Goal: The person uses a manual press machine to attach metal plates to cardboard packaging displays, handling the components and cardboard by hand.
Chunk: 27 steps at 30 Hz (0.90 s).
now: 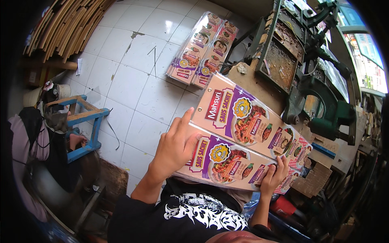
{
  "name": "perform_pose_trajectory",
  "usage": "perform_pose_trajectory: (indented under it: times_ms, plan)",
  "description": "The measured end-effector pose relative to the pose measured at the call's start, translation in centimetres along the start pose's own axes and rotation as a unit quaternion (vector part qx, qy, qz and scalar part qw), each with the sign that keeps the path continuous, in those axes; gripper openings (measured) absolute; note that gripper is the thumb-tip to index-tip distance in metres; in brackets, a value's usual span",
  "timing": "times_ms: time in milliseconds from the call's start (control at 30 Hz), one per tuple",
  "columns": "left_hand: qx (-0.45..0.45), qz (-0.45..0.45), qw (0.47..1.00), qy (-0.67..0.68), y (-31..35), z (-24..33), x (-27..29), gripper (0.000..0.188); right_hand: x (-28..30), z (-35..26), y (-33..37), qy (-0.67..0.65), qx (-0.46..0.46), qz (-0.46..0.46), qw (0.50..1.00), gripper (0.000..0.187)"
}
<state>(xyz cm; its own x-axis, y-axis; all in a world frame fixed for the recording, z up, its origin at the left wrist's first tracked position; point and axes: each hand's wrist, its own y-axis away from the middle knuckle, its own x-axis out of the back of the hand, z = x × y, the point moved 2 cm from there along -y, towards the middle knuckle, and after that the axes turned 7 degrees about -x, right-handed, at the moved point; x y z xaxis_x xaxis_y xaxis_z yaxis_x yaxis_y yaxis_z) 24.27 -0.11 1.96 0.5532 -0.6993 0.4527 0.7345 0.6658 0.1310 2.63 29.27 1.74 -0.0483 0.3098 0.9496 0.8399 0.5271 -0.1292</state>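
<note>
Hands [173, 148] hold printed panels [259, 121]; white tiled floor [131, 107].

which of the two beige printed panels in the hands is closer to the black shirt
The lower beige-and-purple glossy panel, nearest the black shirt; the other panel lies beyond it, farther from the shirt.

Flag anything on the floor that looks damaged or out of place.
The white tiled floor has a dark, broken-looking patch interrupting the pale surface; a thin dark strip lies bent near the blue wooden frame, like stray scrap.
</note>
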Motion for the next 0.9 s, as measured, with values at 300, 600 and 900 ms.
perform_pose_trajectory:
  times_ms: [300,600,900]
  plan:
    - [-0.043,0.038,0.998,-0.024,0.1,-0.3,-0.8,0.054,0.5,0.8,-0.2,-0.016,0.025,-0.014,0.999,0.040]
    - [-0.017,0.040,0.999,0.029,0.6,-0.4,-1.4,0.053,0.5,1.3,1.0,-0.029,0.007,0.038,0.999,0.041]
    - [0.000,0.030,0.999,-0.035,0.6,-0.3,-1.4,0.057,0.5,1.8,1.1,-0.043,0.003,0.053,0.998,0.043]
